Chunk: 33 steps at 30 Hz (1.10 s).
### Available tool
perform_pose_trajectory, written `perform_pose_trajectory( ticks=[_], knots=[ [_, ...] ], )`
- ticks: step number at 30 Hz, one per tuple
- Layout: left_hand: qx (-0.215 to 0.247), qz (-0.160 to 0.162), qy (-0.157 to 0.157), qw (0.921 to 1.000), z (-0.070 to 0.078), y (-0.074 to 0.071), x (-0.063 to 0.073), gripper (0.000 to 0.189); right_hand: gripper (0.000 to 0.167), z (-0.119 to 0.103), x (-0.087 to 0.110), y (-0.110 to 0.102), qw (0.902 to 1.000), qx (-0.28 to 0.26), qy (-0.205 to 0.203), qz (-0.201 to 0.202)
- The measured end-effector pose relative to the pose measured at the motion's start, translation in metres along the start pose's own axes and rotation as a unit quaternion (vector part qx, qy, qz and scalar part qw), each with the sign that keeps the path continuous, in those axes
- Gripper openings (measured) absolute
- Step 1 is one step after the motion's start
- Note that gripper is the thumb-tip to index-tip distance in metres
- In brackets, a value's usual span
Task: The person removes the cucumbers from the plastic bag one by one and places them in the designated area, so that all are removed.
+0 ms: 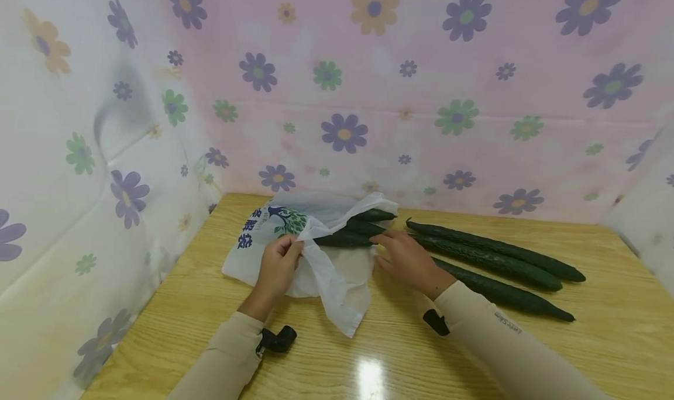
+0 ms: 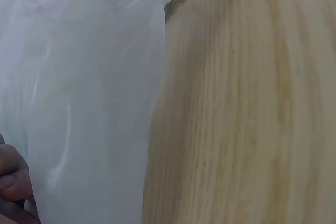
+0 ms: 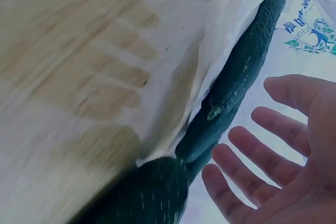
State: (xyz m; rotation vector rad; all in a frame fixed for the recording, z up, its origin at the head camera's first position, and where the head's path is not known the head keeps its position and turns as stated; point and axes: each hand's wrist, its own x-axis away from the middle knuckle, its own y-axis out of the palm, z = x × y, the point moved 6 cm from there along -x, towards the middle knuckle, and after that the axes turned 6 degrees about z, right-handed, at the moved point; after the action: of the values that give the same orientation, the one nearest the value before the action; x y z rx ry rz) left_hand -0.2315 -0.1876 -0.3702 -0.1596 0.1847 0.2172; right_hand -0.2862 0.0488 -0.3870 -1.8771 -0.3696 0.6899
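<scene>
My left hand point(image 1: 278, 266) pinches the edge of a white plastic bag point(image 1: 310, 283) printed with a tree and blue characters. In the left wrist view, curled fingers point(image 2: 14, 182) show at the lower left beside the bag's translucent film point(image 2: 94, 103). Dark green cucumbers point(image 1: 344, 238) lie partly inside the bag, their ends sticking out of its mouth. My right hand point(image 1: 411, 262) is at those ends. The right wrist view shows this hand point(image 3: 294, 145) with fingers spread, beside the cucumbers point(image 3: 241, 66) and holding none.
Three more long cucumbers point(image 1: 495, 259) lie to the right on the wooden table point(image 1: 411, 353), partly behind my right arm. A flower-patterned cloth point(image 1: 421, 154) covers the walls behind and at the sides. Black wrist devices point(image 1: 279, 339) sit at both cuffs.
</scene>
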Motion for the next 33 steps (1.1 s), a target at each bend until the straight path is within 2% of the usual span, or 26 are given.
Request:
perform_pose_trajectory(
  ticks=[5,12,25,30,33],
  knots=[
    [0.002,0.000,-0.003,1.0000,0.001,0.001,0.000,0.024,0.040,0.001,-0.010,0.011,0.9993,-0.018,0.019,-0.027],
    [-0.002,0.000,0.003,1.0000,0.002,0.002,0.000,0.024,0.044,0.004,-0.019,0.018,0.9976,-0.038,0.045,-0.036],
    [-0.011,0.003,0.000,0.9999,0.002,0.001,0.000,0.024,0.048,0.005,-0.031,0.030,0.9863,-0.110,0.104,-0.065],
    [-0.018,0.003,0.003,0.9998,0.000,0.002,0.000,0.025,0.048,0.005,-0.031,0.034,0.9826,-0.128,0.113,-0.074],
    [-0.020,0.003,0.002,0.9998,-0.001,0.002,-0.001,0.025,0.048,0.003,-0.032,0.037,0.9815,-0.137,0.104,-0.084]
  ],
)
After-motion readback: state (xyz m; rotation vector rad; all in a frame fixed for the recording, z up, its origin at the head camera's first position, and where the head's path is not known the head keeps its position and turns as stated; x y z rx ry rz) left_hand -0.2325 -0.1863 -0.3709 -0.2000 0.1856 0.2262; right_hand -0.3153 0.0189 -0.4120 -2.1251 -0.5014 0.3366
